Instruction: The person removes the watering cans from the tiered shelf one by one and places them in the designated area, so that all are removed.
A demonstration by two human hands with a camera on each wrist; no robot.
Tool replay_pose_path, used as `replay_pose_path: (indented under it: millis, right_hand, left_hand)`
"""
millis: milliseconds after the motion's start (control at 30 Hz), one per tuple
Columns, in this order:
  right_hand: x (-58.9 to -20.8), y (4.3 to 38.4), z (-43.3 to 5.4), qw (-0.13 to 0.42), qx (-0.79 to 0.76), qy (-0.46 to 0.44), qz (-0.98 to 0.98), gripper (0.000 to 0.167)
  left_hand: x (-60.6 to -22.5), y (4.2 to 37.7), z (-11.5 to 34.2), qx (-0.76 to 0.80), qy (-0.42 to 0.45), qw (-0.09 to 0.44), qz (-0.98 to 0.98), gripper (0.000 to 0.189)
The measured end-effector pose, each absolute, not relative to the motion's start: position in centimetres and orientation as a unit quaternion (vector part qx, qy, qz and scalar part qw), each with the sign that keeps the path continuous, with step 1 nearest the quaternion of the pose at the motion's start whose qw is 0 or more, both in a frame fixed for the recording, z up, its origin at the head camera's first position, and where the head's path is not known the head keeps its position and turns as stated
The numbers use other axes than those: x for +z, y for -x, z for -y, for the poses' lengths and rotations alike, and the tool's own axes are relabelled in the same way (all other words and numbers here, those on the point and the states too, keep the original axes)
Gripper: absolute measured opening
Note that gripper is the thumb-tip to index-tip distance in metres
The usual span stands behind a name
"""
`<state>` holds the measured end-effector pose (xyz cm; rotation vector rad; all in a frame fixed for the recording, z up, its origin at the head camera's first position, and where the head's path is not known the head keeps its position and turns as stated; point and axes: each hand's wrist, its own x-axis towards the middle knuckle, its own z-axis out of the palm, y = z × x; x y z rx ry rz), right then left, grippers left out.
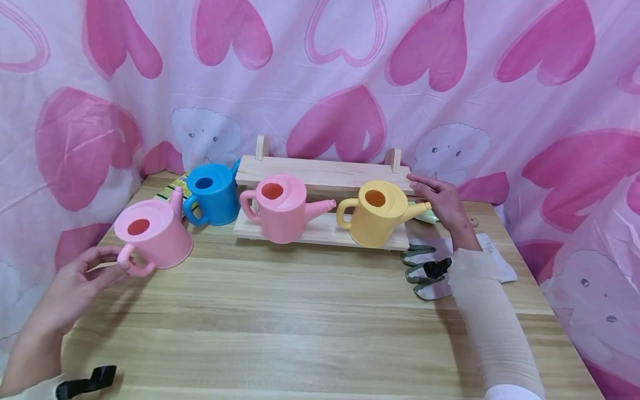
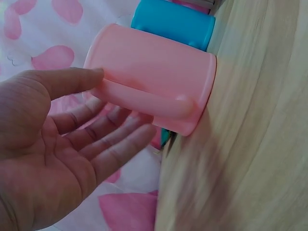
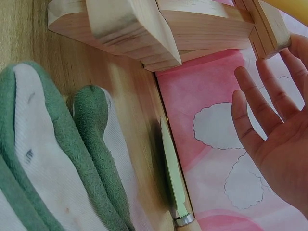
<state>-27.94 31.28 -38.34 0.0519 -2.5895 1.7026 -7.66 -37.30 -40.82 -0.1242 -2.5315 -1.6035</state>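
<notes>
At the left, a pink watering can (image 1: 160,239) stands on the table with its spout pointing away. My left hand (image 1: 85,283) pinches its handle, the thumb on the upper part and the fingertips partly hidden behind it in the left wrist view. My right hand (image 1: 442,203) touches the right end of the wooden two-tier shelf (image 1: 325,171) with mostly straight fingers (image 3: 272,86). Another pink watering can (image 1: 283,216) and a yellow watering can (image 1: 377,219) rest on its lower board, spouts to the right. A blue watering can (image 1: 215,194) stands just left of the shelf.
White and green gloves (image 1: 435,275) lie under my right forearm. Behind them is a pale green tool (image 3: 171,163) with a wooden handle. A yellow packet (image 1: 172,188) lies partly hidden behind the blue can. A pink heart-patterned curtain (image 1: 345,83) borders the table (image 1: 280,322).
</notes>
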Motion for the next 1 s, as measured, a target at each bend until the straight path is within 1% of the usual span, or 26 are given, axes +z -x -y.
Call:
replay_pose_path:
  millis: [67,133,267,400,467,533,600,733,1000]
  right_hand:
    - [-38.3,27.9,-31.3,0.02,0.551,-0.014,0.834,0.055]
    - [-38.3,27.9,-31.2,0.018,0.552,-0.014,0.834,0.055]
    - [-38.3,28.0,-31.0,0.019,0.552,-0.018,0.833,0.055]
    - [-38.2,27.8,-31.0,0.026,0.554,-0.018,0.832,0.055]
    - [-38.2,27.7,-31.1,0.027,0.553,-0.017,0.832,0.055]
    - [-38.2,27.7,-31.2,0.027,0.552,-0.015,0.833,0.056]
    - [-38.2,27.8,-31.2,0.026,0.551,-0.013,0.834,0.057]
    - [-38.3,27.9,-31.2,0.025,0.547,-0.011,0.837,0.058]
    - [-38.4,28.0,-31.2,0.027,0.547,-0.011,0.837,0.057]
  left_hand:
    - [-40.6,7.7,37.0,-0.522,0.027,0.086,0.848,0.031]
    - [-40.1,7.7,36.5,-0.505,0.009,0.112,0.856,0.031]
    - [-38.8,7.9,34.7,-0.46,-0.029,0.198,0.865,0.031]
    - [-37.2,8.3,32.4,-0.405,-0.058,0.267,0.872,0.041]
    - [-36.5,8.6,31.3,-0.383,-0.054,0.283,0.878,0.044]
    - [-36.0,8.9,30.2,-0.372,-0.037,0.292,0.88,0.043]
    - [-35.6,9.3,29.2,-0.371,-0.008,0.293,0.881,0.041]
    - [-35.1,10.3,27.3,-0.373,0.04,0.266,0.888,0.044]
    - [-35.4,12.9,23.8,-0.382,0.116,0.165,0.902,0.057]
